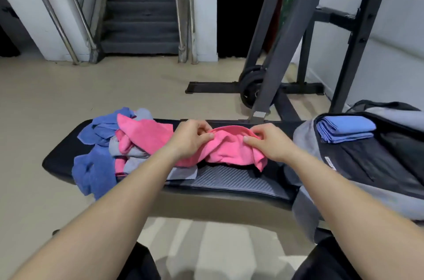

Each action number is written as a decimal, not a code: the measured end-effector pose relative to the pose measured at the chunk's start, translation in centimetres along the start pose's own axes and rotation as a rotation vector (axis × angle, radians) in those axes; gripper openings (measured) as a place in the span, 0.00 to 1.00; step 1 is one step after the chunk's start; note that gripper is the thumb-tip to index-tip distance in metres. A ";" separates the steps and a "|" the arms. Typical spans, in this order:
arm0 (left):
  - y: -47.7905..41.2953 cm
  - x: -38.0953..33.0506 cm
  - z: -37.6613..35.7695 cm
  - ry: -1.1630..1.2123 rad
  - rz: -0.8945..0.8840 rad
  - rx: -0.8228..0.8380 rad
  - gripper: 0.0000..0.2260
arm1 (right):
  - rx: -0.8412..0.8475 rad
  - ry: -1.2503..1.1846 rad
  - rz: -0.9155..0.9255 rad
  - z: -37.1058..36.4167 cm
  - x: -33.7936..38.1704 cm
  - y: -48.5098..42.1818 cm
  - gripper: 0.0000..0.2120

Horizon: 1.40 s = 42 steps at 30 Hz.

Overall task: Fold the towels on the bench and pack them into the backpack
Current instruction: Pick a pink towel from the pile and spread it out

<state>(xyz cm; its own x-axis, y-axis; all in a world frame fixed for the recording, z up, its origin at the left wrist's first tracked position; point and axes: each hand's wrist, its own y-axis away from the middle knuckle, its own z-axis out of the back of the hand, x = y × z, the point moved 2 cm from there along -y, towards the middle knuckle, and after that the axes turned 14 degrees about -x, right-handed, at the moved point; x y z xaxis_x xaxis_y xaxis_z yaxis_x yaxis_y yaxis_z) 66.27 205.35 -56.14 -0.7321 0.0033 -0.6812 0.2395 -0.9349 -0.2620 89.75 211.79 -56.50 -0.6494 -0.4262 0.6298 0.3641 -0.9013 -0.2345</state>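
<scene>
Backpack [305, 140] open on bench [229, 180], folded blue towel [344, 127] inside

Forearms extended, left hand [189, 140] and right hand [267, 145] side by side, each pinching a crumpled pink cloth towel [229, 149].

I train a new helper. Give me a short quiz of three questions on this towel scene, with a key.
1. True or false: the left hand and the right hand both grip the pink towel.
2. Which colour is the folded towel in the backpack? A) pink B) blue C) grey
3. Fill in: the unfolded pile lies at the ____ end of the bench.
Key: 1 true; 2 B; 3 left.
</scene>
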 end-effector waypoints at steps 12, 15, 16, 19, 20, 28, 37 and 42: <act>0.0 -0.4 -4.0 -0.112 -0.144 0.034 0.04 | 0.035 0.242 0.134 -3.1 -0.1 -1.9 0.28; 0.0 -0.4 -3.8 -0.067 -0.165 0.040 0.04 | 0.106 0.092 0.226 -3.4 0.1 -1.9 0.17; 0.0 -0.5 -3.7 -0.052 -0.173 0.037 0.04 | 0.096 0.071 0.244 -3.6 0.2 -1.8 0.12; 0.1 -0.5 -3.4 -0.037 -0.187 0.019 0.03 | -0.017 0.021 0.219 -3.2 0.4 -1.5 0.06; 0.2 -0.4 -3.2 -0.045 -0.191 0.018 0.02 | -0.050 0.012 0.194 -2.9 0.3 -1.5 0.06; 0.9 1.7 0.9 -0.117 -0.150 -0.036 0.04 | -0.273 0.164 -0.045 -0.3 -2.4 -1.5 0.09; 1.6 4.5 5.7 -0.258 -0.051 -0.018 0.07 | -0.440 0.397 -0.242 0.3 -2.0 -1.1 0.11; 1.9 3.2 5.7 -0.111 -0.094 -0.082 0.05 | -0.361 0.432 -0.172 0.2 -0.2 -0.8 0.11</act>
<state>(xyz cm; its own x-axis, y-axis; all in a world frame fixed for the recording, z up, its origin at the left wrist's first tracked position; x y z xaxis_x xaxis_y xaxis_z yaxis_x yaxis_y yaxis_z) 60.78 201.52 -54.95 -0.8186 0.0455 -0.5726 0.2150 -0.9001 -0.3789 89.80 212.61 -56.29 -0.9198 -0.1956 0.3400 0.0278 -0.8971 -0.4409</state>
